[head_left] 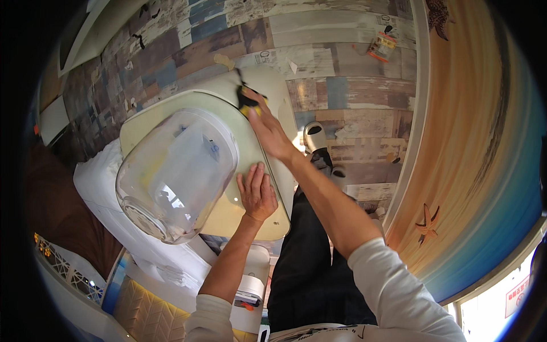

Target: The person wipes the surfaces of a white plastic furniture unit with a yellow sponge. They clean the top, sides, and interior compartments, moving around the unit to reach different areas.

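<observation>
My left hand [258, 194] lies palm down, fingers slightly spread, on a pale green panel [260, 222] with rounded corners and a dark rim line. Above it in the picture, my right hand [267, 128] is blurred; its fingers are on a black and yellow object [248, 100] at the panel's edge, too blurred to name surely. A dark strap or cord rises from that object. On the panel, left of my left hand, rests a large transparent rounded container [171, 175] with whitish sheet-like material inside and blue marks.
White bedding [102, 188] and a brown cloth [68, 205] lie at left. A patchwork wood-pattern floor [363, 89] bears scraps and a small orange packet [381, 46]. A beach mural with starfish [426, 224] runs along the right. A shoe [315, 136] stands beside the panel.
</observation>
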`<state>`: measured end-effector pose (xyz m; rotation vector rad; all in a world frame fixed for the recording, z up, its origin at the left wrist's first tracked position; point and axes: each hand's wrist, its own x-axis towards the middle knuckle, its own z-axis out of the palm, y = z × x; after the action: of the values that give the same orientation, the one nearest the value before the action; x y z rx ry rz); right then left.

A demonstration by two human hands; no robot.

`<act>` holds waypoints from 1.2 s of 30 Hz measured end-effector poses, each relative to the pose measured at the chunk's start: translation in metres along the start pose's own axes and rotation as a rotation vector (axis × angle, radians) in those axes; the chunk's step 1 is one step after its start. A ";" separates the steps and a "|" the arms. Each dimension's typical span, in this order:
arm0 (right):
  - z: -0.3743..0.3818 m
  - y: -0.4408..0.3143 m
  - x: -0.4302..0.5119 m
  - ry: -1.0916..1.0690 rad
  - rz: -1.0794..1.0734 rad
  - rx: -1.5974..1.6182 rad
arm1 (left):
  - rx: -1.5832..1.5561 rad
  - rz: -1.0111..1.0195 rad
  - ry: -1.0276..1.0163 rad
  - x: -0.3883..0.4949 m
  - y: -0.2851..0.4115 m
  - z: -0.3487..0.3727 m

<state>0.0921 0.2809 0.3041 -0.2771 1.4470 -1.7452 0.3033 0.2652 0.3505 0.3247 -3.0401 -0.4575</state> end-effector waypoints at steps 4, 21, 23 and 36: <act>0.020 0.033 -0.107 0.158 0.112 0.104 | -0.002 -0.002 0.046 0.004 0.002 0.004; -0.009 0.057 -0.032 0.073 0.242 0.057 | 0.075 -0.204 0.107 0.007 0.033 0.012; -0.022 0.048 -0.005 0.011 0.224 0.047 | 0.065 -0.226 0.141 0.007 0.035 0.012; -0.021 0.102 -0.199 -0.166 -0.143 -0.156 | -0.026 -0.275 0.317 0.005 0.037 0.012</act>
<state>0.2502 0.4375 0.2718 -0.6077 1.4730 -1.6795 0.2898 0.3018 0.3501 0.7417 -2.6885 -0.4120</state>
